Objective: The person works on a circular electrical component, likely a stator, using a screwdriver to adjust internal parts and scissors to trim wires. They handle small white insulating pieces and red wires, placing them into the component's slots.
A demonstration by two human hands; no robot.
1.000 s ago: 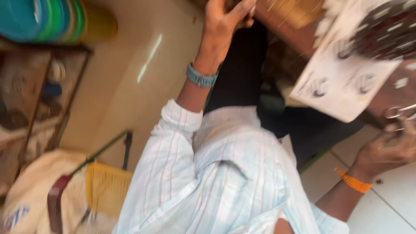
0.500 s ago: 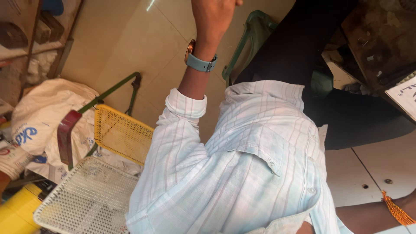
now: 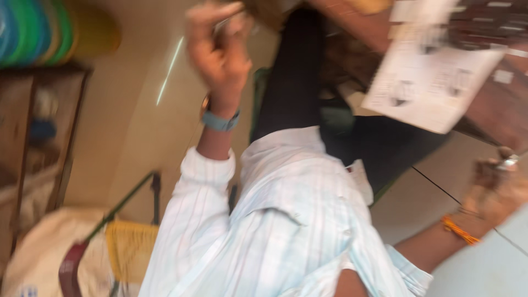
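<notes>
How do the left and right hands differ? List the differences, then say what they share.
The left hand is raised at the top of the view, while the right hand sits lower at the right edge. The left wrist wears a blue watch strap, the right an orange thread band. A shiny metal piece shows at the right hand's fingers; the left's grip is blurred. Both are bare.

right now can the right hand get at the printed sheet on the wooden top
Probably yes: the right hand is close to the printed sheet with nothing between them. But it seems closed on a small metal thing, blurred, so it is not free.
</notes>
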